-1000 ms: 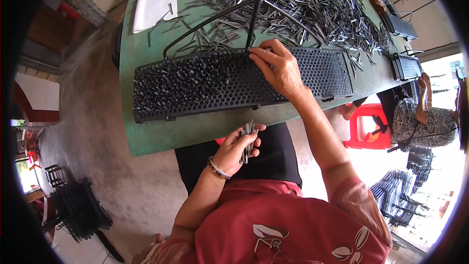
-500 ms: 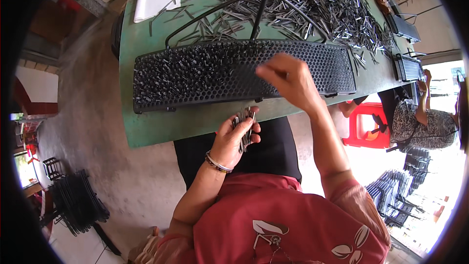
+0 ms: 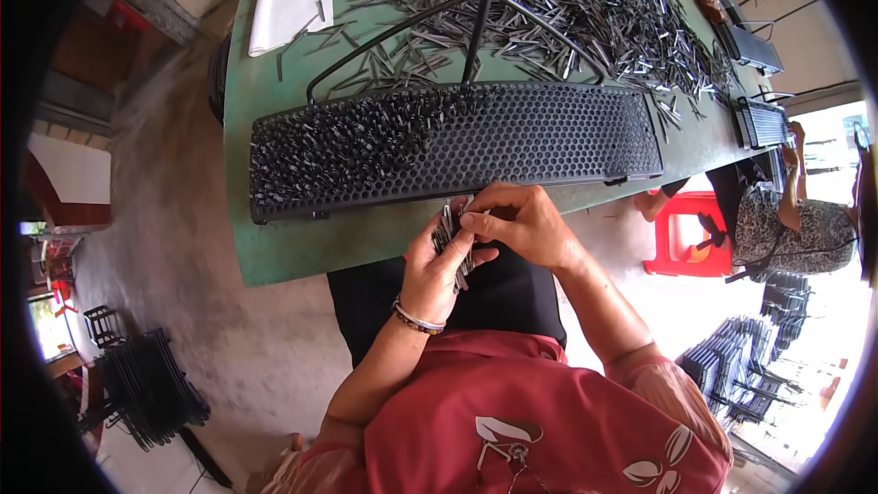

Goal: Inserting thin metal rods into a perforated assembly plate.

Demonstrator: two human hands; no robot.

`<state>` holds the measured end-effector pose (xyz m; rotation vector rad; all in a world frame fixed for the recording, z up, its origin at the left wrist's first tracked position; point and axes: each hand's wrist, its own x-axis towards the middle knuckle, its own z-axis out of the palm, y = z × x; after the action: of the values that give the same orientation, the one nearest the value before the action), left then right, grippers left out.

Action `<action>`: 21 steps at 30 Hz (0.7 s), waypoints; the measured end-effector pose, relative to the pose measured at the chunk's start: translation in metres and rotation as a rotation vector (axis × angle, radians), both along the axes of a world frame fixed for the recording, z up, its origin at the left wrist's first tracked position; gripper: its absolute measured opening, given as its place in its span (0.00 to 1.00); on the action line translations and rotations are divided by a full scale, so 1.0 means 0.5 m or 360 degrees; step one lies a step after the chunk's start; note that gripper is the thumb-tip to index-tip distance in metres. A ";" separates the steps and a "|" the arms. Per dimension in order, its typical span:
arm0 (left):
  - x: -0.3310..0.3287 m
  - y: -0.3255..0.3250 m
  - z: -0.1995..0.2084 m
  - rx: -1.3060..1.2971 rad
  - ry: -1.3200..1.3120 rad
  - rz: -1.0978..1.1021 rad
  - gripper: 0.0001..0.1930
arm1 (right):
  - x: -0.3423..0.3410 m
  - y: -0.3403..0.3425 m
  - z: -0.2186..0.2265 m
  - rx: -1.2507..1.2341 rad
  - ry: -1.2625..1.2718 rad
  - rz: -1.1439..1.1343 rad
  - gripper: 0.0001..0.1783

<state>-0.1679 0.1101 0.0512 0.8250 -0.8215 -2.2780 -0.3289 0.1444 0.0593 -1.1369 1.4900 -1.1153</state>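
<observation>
In my left hand (image 3: pixel 437 261) I hold a bundle of thin dark metal strips (image 3: pixel 448 230), pressed between thumb and fingers, their ends sticking out. My right hand (image 3: pixel 521 227) meets it, thumb and forefinger pinched at the top of the bundle; what lies between those fingertips is hidden. Just beyond both hands stands a long, slightly curved black panel (image 3: pixel 549 142) full of round holes. Its left part is packed with upright strips (image 3: pixel 338 142), while the holes on its right part show no strips.
A large heap of loose strips (image 3: pixel 585 18) covers the green table (image 3: pixel 283 256) beyond the panel. Black rods (image 3: pixel 473 46) rise behind the panel. White paper (image 3: pixel 291 14) lies far left. At right, another person (image 3: pixel 794 220) works near a red stool (image 3: pixel 681 233).
My right hand has come down from over the panel's holes to the bundle in my left hand. My left hand still holds the strips.
</observation>
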 end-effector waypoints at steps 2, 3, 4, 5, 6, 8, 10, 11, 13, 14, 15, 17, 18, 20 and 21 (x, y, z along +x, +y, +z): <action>0.001 0.003 -0.003 0.0140 0.0097 0.0006 0.19 | -0.005 0.001 0.001 0.0147 -0.0131 0.0026 0.12; 0.002 0.002 -0.002 0.0135 0.0100 0.0006 0.19 | -0.006 -0.001 0.005 0.0142 -0.0128 0.0026 0.12; 0.003 -0.001 -0.002 0.0245 0.0158 0.0022 0.18 | -0.006 -0.002 0.013 0.0170 -0.0287 -0.0051 0.11; 0.004 -0.002 -0.002 0.0357 0.0216 0.0037 0.17 | -0.006 -0.003 0.021 0.0198 -0.0446 -0.0129 0.11; 0.006 -0.002 -0.007 0.0354 0.0218 0.0037 0.17 | -0.013 -0.005 0.030 0.0195 -0.0443 -0.0128 0.11; 0.009 -0.002 -0.023 0.0379 0.0121 0.0081 0.17 | -0.036 -0.017 0.046 0.0017 -0.0209 -0.0217 0.12; 0.008 -0.001 -0.026 0.0394 0.0115 0.0117 0.16 | -0.052 -0.042 0.053 -0.0230 0.0302 -0.0379 0.10; 0.007 0.000 -0.028 0.0416 0.0103 0.0086 0.16 | -0.063 -0.056 0.065 -0.0316 0.0453 -0.0401 0.10; 0.007 0.003 -0.030 0.0431 0.0090 0.0059 0.15 | -0.086 -0.089 0.067 -0.0410 0.0602 -0.0421 0.09; 0.006 0.005 -0.032 0.0461 0.0087 0.0041 0.15 | -0.101 -0.105 0.052 -0.0529 0.0702 -0.0387 0.09; 0.005 0.007 -0.033 0.0492 0.0085 0.0023 0.15 | -0.114 -0.117 0.042 -0.0648 0.0802 -0.0353 0.09; 0.005 0.008 -0.030 0.0480 0.0101 -0.0011 0.15 | -0.128 -0.133 0.035 -0.0642 0.0847 -0.0328 0.09; 0.006 0.007 -0.028 0.0471 0.0113 -0.0044 0.15 | -0.132 -0.138 0.031 -0.0632 0.0888 -0.0304 0.09; 0.005 0.007 -0.024 0.0475 0.0090 -0.0043 0.15 | -0.136 -0.147 0.025 -0.0636 0.0909 -0.0274 0.09; 0.005 0.007 -0.025 0.0467 0.0090 -0.0046 0.15 | -0.136 -0.149 0.024 -0.0637 0.0930 -0.0244 0.09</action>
<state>-0.1652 0.1135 0.0389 0.8754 -0.4821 -2.4718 -0.3970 0.0698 0.0712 -1.7589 1.8677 -1.2904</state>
